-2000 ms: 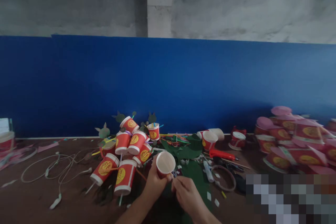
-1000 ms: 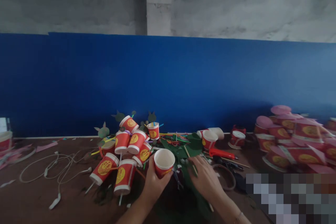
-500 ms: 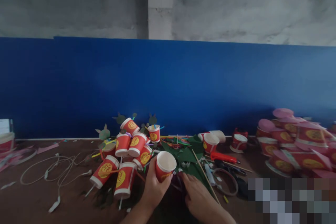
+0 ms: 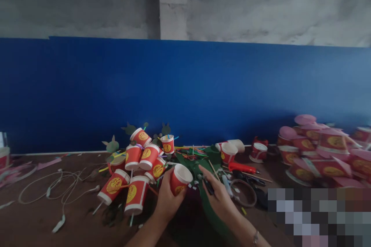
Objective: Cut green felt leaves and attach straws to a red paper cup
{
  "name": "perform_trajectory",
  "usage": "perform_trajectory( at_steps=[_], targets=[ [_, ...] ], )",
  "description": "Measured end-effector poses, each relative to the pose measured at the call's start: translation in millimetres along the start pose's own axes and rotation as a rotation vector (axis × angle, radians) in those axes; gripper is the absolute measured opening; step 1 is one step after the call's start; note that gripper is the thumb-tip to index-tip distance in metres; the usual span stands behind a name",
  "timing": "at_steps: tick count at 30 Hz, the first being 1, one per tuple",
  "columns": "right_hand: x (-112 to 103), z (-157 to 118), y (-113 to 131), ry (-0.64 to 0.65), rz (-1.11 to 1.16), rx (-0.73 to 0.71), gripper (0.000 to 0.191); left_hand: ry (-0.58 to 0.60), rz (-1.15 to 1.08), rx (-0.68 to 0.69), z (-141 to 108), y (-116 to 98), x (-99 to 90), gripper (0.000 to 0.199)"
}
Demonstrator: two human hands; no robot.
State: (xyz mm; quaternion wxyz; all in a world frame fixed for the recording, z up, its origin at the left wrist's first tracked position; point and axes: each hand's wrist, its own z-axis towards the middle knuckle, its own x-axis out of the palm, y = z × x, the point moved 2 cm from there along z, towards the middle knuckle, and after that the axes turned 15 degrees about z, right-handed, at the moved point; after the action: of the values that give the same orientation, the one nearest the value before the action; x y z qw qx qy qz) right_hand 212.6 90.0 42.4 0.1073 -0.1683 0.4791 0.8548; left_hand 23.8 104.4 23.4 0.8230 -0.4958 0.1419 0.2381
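My left hand [image 4: 167, 200] is wrapped round a red paper cup [image 4: 180, 180] with a white rim and a yellow print, its mouth tilted up and to the right. To the right of the cup, my right hand [image 4: 216, 197] is closed on a small dark-handled tool [image 4: 208, 186]; its exact kind is hard to make out. Under both hands lies dark green paper [image 4: 216, 216], with small white bits [image 4: 196, 182] scattered on it between the hands. Left of my left hand, red paper cups [image 4: 137, 195] with straws and paper animal shapes are piled up.
A red glue gun [image 4: 242, 168], a tape ring [image 4: 251, 193] and a thin wooden stick [image 4: 213, 170] lie to the right. Coloured strips [image 4: 193, 153] sit at the back by the blue panel [image 4: 185, 96]. White earphones [image 4: 59, 224] lie left. Cups with pink paper [image 4: 333, 139] are heaped far right.
My right hand has lifted from the green paper and now holds the dark-handled tool. The cup in my left hand has tipped a little to the right. The view has shifted slightly.
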Motion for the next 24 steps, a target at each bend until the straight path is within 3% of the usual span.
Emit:
perform_trajectory(
  at_steps=[7, 13, 24],
  targets=[
    [7.3, -4.1, 27.5, 0.129, -0.139, -0.016, 0.039, 0.087, -0.009, 0.085, -1.8, -1.2, 2.6, 0.055],
    [9.9, -2.5, 24.5, 0.19, -0.213, 0.055, 0.044, 0.105, 0.018, 0.089, -3.4, 3.7, 7.1, 0.05],
    [12.1, -3.2, 27.9, 0.187, -0.254, 0.088, 0.047, 0.134, 0.008, 0.092, -5.1, -2.8, 3.1, 0.051]
  ],
)
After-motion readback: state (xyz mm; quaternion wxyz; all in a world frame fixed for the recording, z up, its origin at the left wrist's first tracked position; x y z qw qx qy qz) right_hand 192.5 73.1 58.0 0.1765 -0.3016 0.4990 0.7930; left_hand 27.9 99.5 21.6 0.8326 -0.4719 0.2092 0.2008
